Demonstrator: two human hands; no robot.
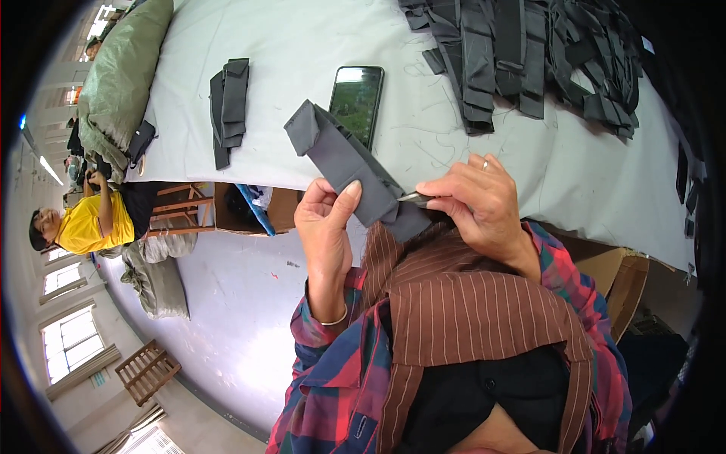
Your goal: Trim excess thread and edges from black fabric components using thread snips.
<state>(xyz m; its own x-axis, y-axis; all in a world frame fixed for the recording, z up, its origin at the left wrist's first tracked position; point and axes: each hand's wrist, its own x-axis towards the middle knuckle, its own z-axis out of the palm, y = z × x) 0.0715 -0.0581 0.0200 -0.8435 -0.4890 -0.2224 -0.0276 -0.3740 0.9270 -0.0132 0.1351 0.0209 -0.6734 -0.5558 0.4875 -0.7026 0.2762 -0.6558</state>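
A folded strip of dark grey fabric [342, 163] is pinched between the thumb and fingers of my left hand [327, 219]. It slants from upper left to lower right above the table's near edge. My right hand [480, 200] grips small metal thread snips [413, 197], mostly hidden by the fingers. Their tip touches the strip's right edge, near its lower end. Just behind the strip a phone [357, 102] lies on the white-covered table, partly covered by the fabric.
Several dark fabric strips [522, 57] are heaped at the far right, with loose threads nearby. A small stack of strips [231, 106] lies left of the phone. A green sack [125, 76] rests at the far left. A person in yellow [94, 219] sits beyond a cardboard box [283, 208].
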